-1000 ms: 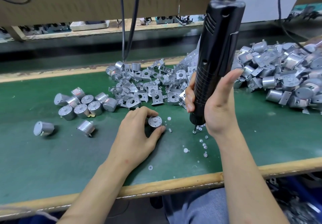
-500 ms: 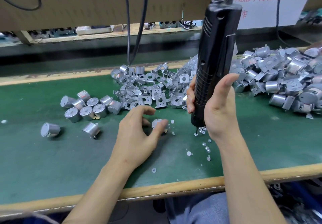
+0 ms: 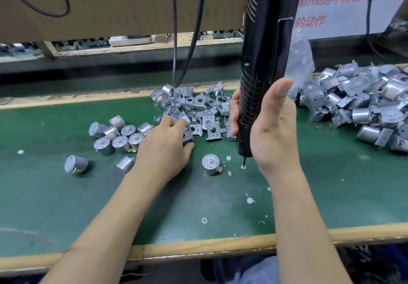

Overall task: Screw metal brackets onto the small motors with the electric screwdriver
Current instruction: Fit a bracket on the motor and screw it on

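Motor (image 3: 210, 164) stands on end on the green mat (image 3: 66, 206), shaft up and with no bracket on it, so I place everything else from it. Behind it and a little to the left, my left hand (image 3: 163, 147) is in the near edge of the bracket pile (image 3: 205, 109), with fingers and thumb curled round one bracket (image 3: 189, 137) that is not yet clear of the others. Just right of the motor, my right hand (image 3: 273, 133) wraps the screwdriver (image 3: 265, 52) and holds it upright, thumb laid straight along its side. The bit (image 3: 244, 162) points down at a small screw (image 3: 243, 167) lying on the mat, though I cannot tell whether it touches the screw or only hovers over it. Spare motors (image 3: 120, 138) cluster well to the left of the motor, and a heap of finished ones (image 3: 364, 107) lies well to the right and behind. I judge this to be the fetching step: one hand takes a bracket while the other picks up a screw on the bit. Next I need to lift the bracket free without dragging its neighbours along. Then I seat it over the shaft end so the holes line up, steady it, and bring the loaded bit straight down into a hole.
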`<state>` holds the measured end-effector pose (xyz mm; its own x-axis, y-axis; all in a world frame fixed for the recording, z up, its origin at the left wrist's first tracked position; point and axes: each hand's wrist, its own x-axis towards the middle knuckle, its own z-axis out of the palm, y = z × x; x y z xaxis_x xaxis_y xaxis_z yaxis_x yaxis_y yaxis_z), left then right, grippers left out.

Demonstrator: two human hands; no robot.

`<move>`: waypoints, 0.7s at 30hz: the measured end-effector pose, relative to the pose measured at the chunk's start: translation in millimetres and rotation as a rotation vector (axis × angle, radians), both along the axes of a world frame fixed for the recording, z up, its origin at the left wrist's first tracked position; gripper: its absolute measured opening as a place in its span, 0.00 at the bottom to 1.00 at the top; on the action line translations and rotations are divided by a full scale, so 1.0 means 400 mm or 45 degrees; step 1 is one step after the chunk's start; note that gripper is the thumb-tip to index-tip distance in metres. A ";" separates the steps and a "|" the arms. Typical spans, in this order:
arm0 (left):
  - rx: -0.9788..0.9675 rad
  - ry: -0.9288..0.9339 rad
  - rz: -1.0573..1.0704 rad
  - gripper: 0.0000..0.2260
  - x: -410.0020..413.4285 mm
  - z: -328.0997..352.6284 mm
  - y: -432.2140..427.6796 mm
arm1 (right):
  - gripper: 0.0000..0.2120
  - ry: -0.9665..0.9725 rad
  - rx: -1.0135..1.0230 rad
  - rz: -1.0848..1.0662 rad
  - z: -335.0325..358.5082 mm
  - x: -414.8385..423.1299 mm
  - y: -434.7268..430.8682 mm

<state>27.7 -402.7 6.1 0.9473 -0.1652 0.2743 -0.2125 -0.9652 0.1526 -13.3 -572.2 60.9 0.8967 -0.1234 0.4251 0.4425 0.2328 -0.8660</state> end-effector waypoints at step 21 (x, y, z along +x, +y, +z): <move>-2.009 0.752 -0.251 0.07 -0.040 -0.030 0.018 | 0.36 0.024 0.015 -0.029 -0.001 0.049 0.048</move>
<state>11.6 -395.6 -5.9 0.9730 -0.2156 -0.0823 0.1316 0.2251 0.9654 6.1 -553.2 60.4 0.9013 -0.1491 0.4067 0.4317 0.2332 -0.8713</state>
